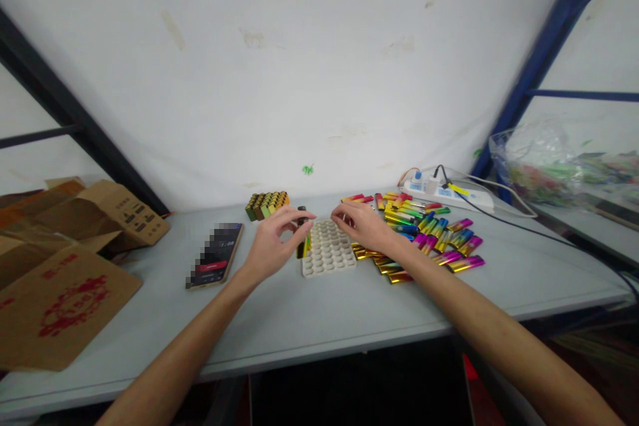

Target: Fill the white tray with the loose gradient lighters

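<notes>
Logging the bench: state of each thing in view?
Left hand: fingers curled by tray, hold unclear
Right hand: fingers bent over tray, hold unclear
Tray: flat, holes up
Loose tubes: heaped, lying down
Grouped tubes: standing, packed together
Phone: face up, screen lit
Power strip: plug inserted
Cardboard boxes: flaps open
Plastic bag: crumpled

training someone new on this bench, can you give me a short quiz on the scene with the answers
1. Multiple choice: from the person's view, where is the phone relative to the pale tray? a) left b) right c) on it
2. True or false: the cardboard boxes are on the right, beside the power strip.
3. Short answer: which hand is nearer the loose shiny pieces?

Key: 1 a; 2 false; 3 right hand
</notes>
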Action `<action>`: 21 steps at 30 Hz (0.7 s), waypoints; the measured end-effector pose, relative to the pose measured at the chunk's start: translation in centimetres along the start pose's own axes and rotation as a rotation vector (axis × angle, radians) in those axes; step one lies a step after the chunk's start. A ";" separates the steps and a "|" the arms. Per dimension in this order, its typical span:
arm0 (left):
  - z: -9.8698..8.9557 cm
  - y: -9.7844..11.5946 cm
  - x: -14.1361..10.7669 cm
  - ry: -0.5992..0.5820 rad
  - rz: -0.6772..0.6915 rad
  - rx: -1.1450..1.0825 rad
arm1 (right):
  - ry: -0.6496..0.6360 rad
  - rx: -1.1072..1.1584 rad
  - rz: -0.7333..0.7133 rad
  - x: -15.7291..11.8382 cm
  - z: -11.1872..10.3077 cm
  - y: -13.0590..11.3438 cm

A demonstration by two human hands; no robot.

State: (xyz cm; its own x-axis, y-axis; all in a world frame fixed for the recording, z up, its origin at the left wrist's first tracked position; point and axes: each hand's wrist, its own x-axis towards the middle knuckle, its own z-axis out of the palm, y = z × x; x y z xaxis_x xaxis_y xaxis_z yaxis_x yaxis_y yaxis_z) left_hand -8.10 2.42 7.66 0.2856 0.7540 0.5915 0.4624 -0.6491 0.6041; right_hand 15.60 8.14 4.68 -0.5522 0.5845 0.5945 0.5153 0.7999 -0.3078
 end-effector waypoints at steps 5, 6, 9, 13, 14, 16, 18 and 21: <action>-0.8 -0.4 0.1 -0.095 0.123 0.226 | -0.005 0.001 -0.007 0.0 0.0 0.0; -0.9 -0.6 0.1 -0.119 0.131 0.250 | -0.006 0.001 -0.006 0.0 0.0 0.0; -1.0 -1.2 0.2 -0.182 0.126 0.270 | -0.008 0.001 -0.005 0.0 -0.1 -0.1; -1.0 -1.6 0.2 -0.238 0.111 0.237 | -0.019 -0.009 -0.008 0.0 -0.1 -0.2; -1.0 -1.6 0.2 -0.243 0.109 0.231 | -0.021 -0.012 -0.010 0.0 -0.1 -0.2; -1.0 -1.6 0.2 -0.252 0.111 0.223 | -0.023 -0.019 -0.010 0.0 -0.1 -0.2; -1.0 -1.6 0.2 -0.257 0.117 0.222 | -0.024 -0.023 -0.002 0.0 -0.2 -0.3; -1.2 -1.7 0.2 -0.263 0.120 0.225 | -0.021 -0.020 0.009 0.0 -0.2 -0.2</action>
State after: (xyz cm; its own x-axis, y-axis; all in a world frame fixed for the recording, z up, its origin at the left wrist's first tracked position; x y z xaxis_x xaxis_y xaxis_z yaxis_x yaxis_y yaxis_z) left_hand -9.84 3.60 7.42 0.5418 0.6931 0.4755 0.5774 -0.7180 0.3887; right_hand 15.61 7.92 4.92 -0.5610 0.5946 0.5759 0.5332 0.7917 -0.2980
